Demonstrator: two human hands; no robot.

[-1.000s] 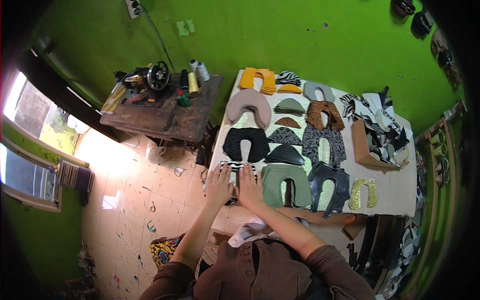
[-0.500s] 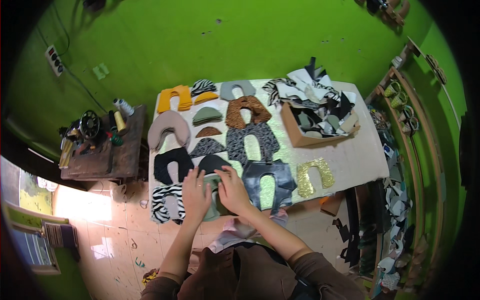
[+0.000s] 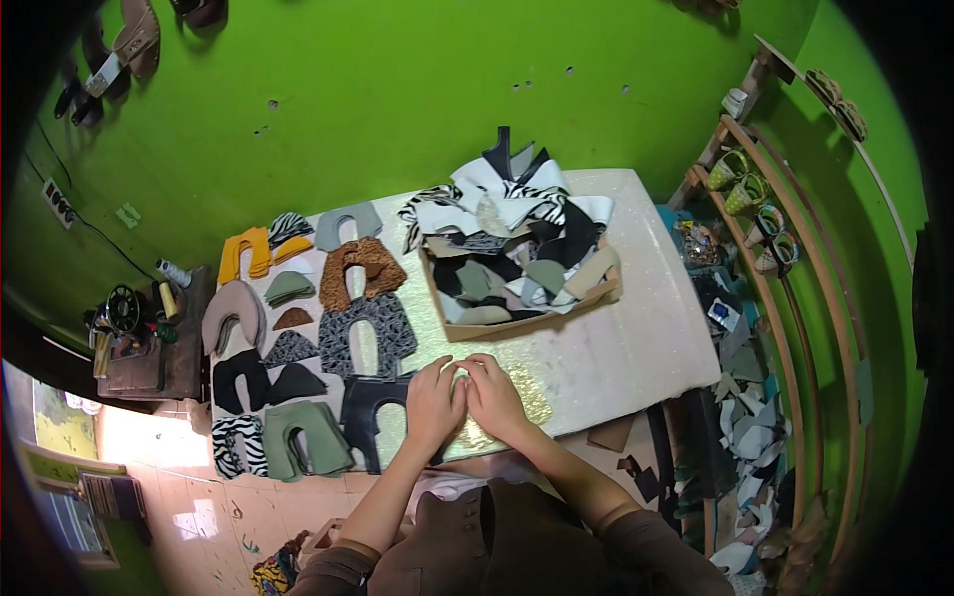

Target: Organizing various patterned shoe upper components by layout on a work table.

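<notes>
My left hand (image 3: 429, 405) and my right hand (image 3: 496, 405) rest side by side over a gold glitter U-shaped piece (image 3: 534, 393) near the table's front edge. Their fingers stretch forward over it, with the fingertips nearly meeting; neither hand visibly grips anything. Much of the gold piece is hidden beneath them. Left of my left hand lies a black smooth U-shaped piece (image 3: 360, 415). Beyond that is a stack of sage-green U-shaped pieces (image 3: 311, 452), beside a zebra-print piece (image 3: 238, 444). Behind the black piece lies a grey-black patterned stack (image 3: 390, 343).
A cardboard box (image 3: 527, 326) heaped with scraps stands behind my hands. Brown textured (image 3: 376, 263), yellow (image 3: 243, 253) and beige (image 3: 236, 308) pieces line the table's left half. A sewing machine (image 3: 123, 310) stands far left. Sandals hang on a wooden rack (image 3: 735, 154) at right.
My view has turned right. Both hands have moved right, from the sage-green stack to the gold glitter piece, leaving the green stack uncovered.
</notes>
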